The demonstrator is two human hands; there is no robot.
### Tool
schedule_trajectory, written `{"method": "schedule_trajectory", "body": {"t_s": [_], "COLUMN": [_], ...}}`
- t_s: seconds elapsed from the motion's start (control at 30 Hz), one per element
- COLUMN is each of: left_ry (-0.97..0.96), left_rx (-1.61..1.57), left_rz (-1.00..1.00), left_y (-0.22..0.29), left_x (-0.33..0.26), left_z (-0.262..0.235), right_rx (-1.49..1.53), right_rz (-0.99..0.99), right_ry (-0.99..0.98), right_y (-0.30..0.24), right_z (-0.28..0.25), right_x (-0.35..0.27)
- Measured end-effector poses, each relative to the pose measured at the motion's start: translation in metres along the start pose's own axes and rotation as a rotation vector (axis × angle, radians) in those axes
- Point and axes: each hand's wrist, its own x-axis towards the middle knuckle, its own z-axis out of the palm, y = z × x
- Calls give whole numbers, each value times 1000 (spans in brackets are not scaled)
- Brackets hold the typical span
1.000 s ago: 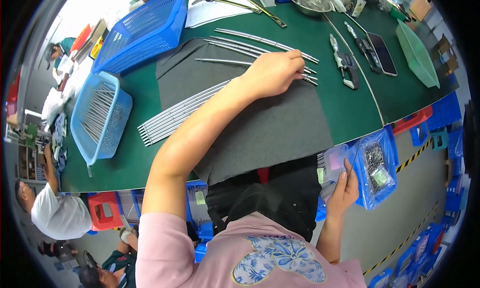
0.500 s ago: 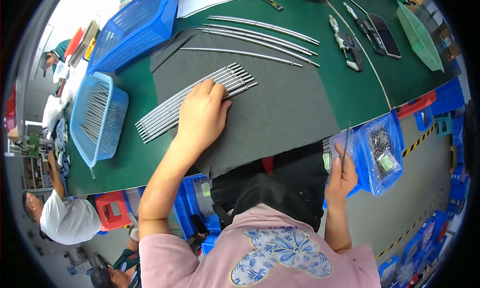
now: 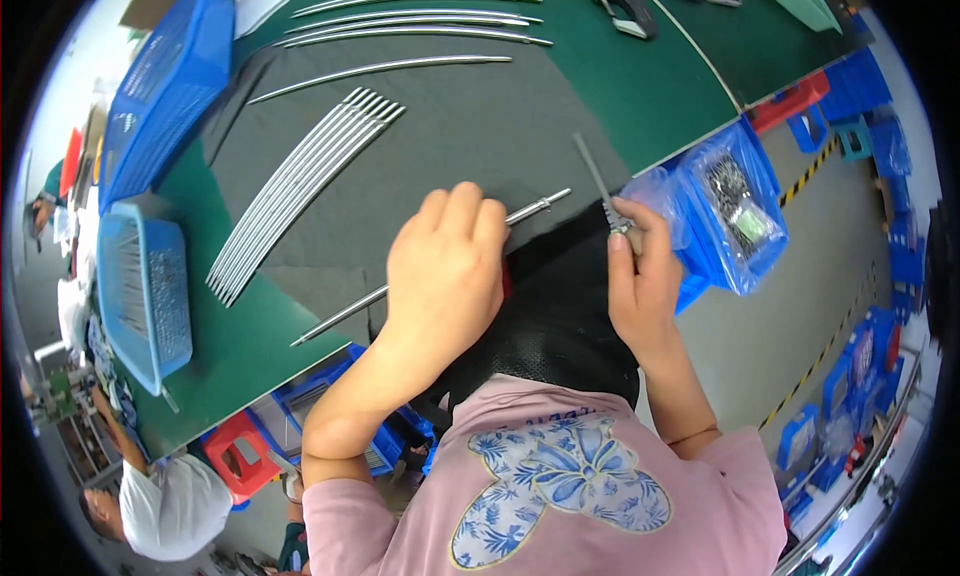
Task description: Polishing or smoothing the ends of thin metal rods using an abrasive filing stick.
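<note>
My left hand [image 3: 447, 261] is closed around one slim metal rod [image 3: 348, 313], held slantwise over the near edge of the dark cloth [image 3: 440, 126]. The rod's stepped end sticks out to the right of my knuckles. Between thumb and fingers of my right hand [image 3: 645, 281] is a thin, flat grey metal tool [image 3: 591, 168], like a narrow blade, pointing up and away; its lower part is partly hidden. Left of my left hand lies a row of several matching rods [image 3: 300, 198] side by side on the cloth. More rods [image 3: 400, 66] lie singly along the far side.
At the left stand a light blue basket [image 3: 178, 306] with rods inside and a larger blue basket [image 3: 165, 106]. A digital micrometer [image 3: 622, 8] and a green tray [image 3: 800, 1] lie at the far right. Bagged metal parts fill a blue bin [image 3: 765, 251] beside the table.
My left hand has come nearer and right, away from the row, with one rod now in it. The right hand has moved inward and up with the tool. The view has shifted.
</note>
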Motion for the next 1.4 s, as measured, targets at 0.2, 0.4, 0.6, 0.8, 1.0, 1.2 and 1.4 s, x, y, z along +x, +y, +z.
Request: {"method": "schedule_trajectory", "body": {"t_s": [0.2,0.4,0.6,0.8,1.0,1.2,1.4], "left_ry": [137,247,269,272,298,286,300], "left_rx": [-164,-283,-285,-279,-279,-301,-313], "left_rz": [6,-65,-50,-51,-33,-12,-43], "left_y": [2,6,4,5,4,3,5], "left_x": [4,4,5,5,5,6,4], "left_z": [14,26,28,27,31,29,33], "right_rx": [-152,-229,-249,-261,-414,-176,-425], "right_rz": [-216,-346,-382,-311,-322,-410,-363], "right_ry": [138,68,65,-12,-140,-194,-286], "right_y": [-1,-16,-13,-21,-33,-29,-30], "right_z": [-3,-5,6,1,-9,-12,-26], "right_x": [1,-11,-23,-24,-25,9,-20]}}
